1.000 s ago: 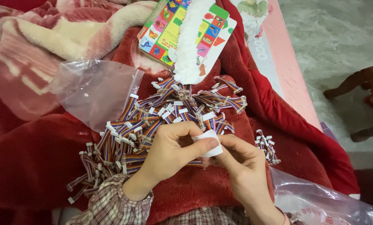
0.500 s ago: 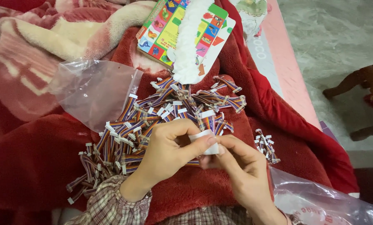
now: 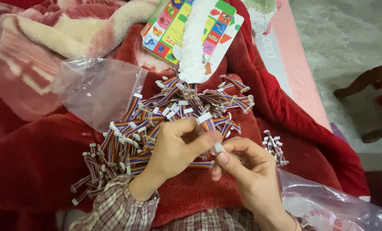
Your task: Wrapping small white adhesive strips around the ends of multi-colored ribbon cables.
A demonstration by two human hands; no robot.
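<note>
- Your left hand (image 3: 178, 147) is curling its fingers around one cable (image 3: 208, 124), pinching it between thumb and fingertips, with the cable's white plug sticking up above the fingers.
- Your right hand (image 3: 246, 171) is meeting the left one just in front of the pile (image 3: 165, 119), its thumb and forefinger nearly closed on a small white connector (image 3: 218, 148) at the cable's lower end.
- Both hands are touching each other at the fingertips, right at the near edge of the pile.
- That pile of short striped cables with white plugs is spreading across the red blanket (image 3: 37, 158), reaching from your left sleeve (image 3: 114, 209) up toward the picture card (image 3: 186, 30).
- An open clear bag (image 3: 97, 92) is lying left of the pile, touching its edge.
- A colourful picture card is sitting just beyond the pile, with a white fluffy strip (image 3: 195, 47) draped over it.
- A small cluster of cables (image 3: 274, 147) is lying apart, right of the pile and just beside your right hand.
- Another plastic bag (image 3: 332, 205) is resting on the near right of the pile, below your right wrist.
</note>
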